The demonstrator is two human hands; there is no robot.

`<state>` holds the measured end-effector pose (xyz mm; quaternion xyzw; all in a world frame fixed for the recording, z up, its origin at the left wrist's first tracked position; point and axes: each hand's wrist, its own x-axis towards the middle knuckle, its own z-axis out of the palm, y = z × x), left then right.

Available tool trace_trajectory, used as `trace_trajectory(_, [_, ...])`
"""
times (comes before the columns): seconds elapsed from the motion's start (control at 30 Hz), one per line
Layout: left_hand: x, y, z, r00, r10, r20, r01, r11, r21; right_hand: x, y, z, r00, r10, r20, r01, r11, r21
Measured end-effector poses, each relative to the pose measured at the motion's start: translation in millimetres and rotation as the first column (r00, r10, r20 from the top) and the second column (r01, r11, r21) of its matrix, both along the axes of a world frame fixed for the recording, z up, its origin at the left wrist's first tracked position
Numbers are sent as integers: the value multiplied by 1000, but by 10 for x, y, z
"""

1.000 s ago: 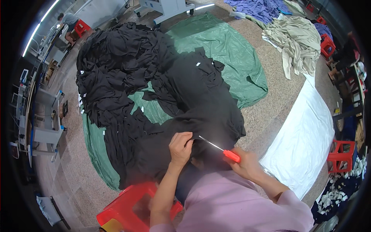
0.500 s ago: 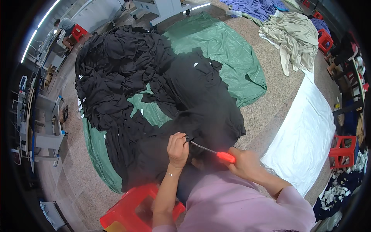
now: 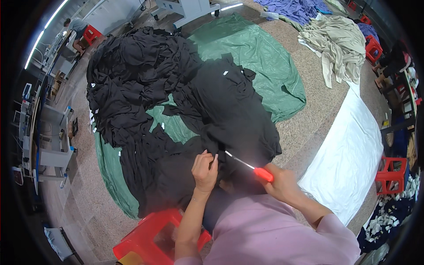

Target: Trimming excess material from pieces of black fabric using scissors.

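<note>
My right hand is wrapped round the red handle of a screwdriver-like tool. Its slim metal shaft points up and left over black cloth, the tip close to my left fingers. My left hand is closed at the edge of a black garment lying across my lap, with the index finger raised. From there the dark cloth runs on into a large heap of black garments on a green plastic sheet. Several small white labels show on the heap.
A red plastic stool stands at my lower left. On the right lie a white sheet, a pale beige cloth heap and a purple heap. Another red stool is beyond. A person sits by machines at far left.
The tool's tip has moved up and slightly right, away from the left fingers, and its handle has shifted right. My left index finger has lifted and straightened somewhat.
</note>
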<state>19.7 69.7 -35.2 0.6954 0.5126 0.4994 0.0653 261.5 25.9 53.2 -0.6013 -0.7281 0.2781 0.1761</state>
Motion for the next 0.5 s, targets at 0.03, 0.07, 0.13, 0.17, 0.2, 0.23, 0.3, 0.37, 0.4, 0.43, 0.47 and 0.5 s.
trace_trajectory(0.03, [11,-19,21,1000,0,7,1,1000,-26,4,1,-9,1000,9,1,-9,1000,-2])
trace_trajectory(0.07, [-28,-63,-13,999,-40,25,43,992,-115,2,-1,-18,999,-27,-24,27,1000,0])
trace_trajectory(0.13, [-35,-77,196,991,-134,6,133,971,-197,52,-2,-50,998,-52,-44,52,999,-9])
trace_trajectory(0.17, [-58,-102,341,994,-100,-54,83,963,-255,90,-1,-69,993,-77,-87,78,997,7])
trace_trajectory(0.2, [-146,-140,402,997,-30,-67,12,967,-253,94,-4,-77,986,-99,-136,102,994,22])
trace_trajectory(0.23, [-227,-171,407,998,64,-6,-64,964,-259,78,-3,-99,986,-90,-138,94,995,16])
trace_trajectory(0.3, [-511,-220,432,992,-40,-122,10,972,-236,48,8,-153,985,-33,-168,41,998,42])
trace_trajectory(0.37, [-601,-312,459,895,-322,-309,222,922,-317,-9,15,-224,976,12,-219,-13,1000,-6])
trace_trajectory(0.4, [-543,-325,479,850,-385,-360,258,899,-353,-81,11,-247,967,25,-254,-43,997,-67])
trace_trajectory(0.43, [-562,-313,489,787,-392,-476,215,898,-383,-155,11,-233,962,42,-271,-69,993,-91])
trace_trajectory(0.47, [-595,-282,499,709,-398,-582,170,897,-407,-221,31,-246,945,78,-319,-105,992,-69])
trace_trajectory(0.5, [-639,-234,520,704,-381,-600,137,901,-412,-290,51,-276,922,116,-370,-141,989,-43])
